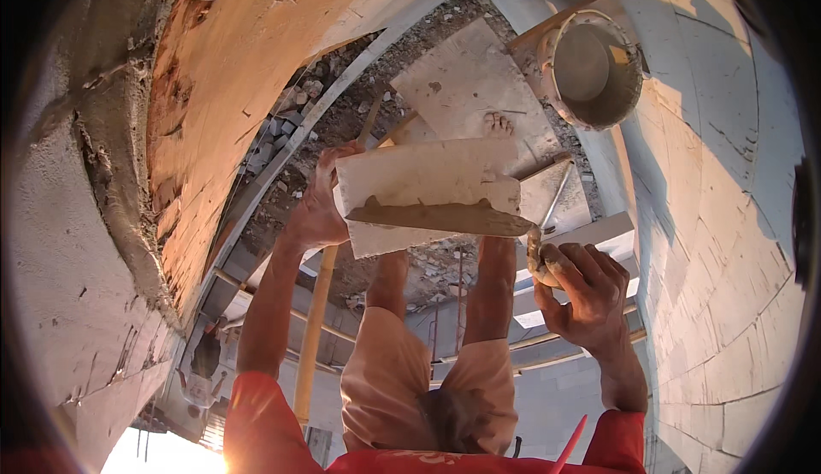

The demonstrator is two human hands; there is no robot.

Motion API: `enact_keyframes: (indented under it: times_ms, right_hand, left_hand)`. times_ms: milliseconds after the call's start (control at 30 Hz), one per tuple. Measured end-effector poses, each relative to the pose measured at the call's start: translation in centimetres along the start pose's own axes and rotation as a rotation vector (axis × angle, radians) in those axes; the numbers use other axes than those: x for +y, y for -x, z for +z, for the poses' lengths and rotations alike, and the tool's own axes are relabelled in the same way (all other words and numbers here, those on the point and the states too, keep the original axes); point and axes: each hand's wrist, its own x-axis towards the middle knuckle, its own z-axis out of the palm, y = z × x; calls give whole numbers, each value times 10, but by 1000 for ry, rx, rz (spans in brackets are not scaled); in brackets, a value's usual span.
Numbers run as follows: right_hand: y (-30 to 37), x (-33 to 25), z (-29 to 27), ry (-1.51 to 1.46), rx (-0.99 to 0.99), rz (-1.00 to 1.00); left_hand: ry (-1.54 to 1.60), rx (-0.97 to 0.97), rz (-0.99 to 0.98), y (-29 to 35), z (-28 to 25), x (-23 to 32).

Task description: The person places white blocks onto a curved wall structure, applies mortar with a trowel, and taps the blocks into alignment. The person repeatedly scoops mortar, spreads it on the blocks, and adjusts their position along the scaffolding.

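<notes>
A pale rectangular building block (410, 170) is held up in front of my legs. My left hand (318, 209) is closed on its left end, fingers at the far corner and palm by the near one. A brown-grey strip of what looks like wet mortar (436, 216) runs lengthwise along the block's near part. Off the block's right end, my right hand (586, 286) has its fingers curled round the mortar-caked handle of what looks like a trowel (536, 256). Its blade cannot be told apart from the mortar strip.
Beyond the block, a pale board (462, 72) lies on rubble, with a bare foot on it. A round bucket (629, 89) with grey contents stands at the far right. Block walls (718, 217) and an orange-brown panel (256, 38) flank me. A bamboo pole (315, 337) rises left of my legs.
</notes>
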Motion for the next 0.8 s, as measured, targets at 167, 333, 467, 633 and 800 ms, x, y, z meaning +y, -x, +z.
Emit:
enact_keyframes:
  times_ms: [167, 333, 467, 633, 800]
  right_hand:
    - [-2, -26, 20, 2, -28, -79]
    - [-3, -43, 42, 6, -39, -198]
    - [3, -60, 60, 6, -85, -212]
    - [13, -74, 79, -75, -50, -224]
    - [34, -44, 55, -162, -141, -134]
  left_hand:
    - [87, 23, -17, 30, -17, -19]
    - [196, -10, 122, 53, -37, -47]
    - [155, -82, 242, 70, -52, -66]
    - [147, -78, 196, 99, -48, -70]
    - [140, -45, 144, 111, -33, -66]
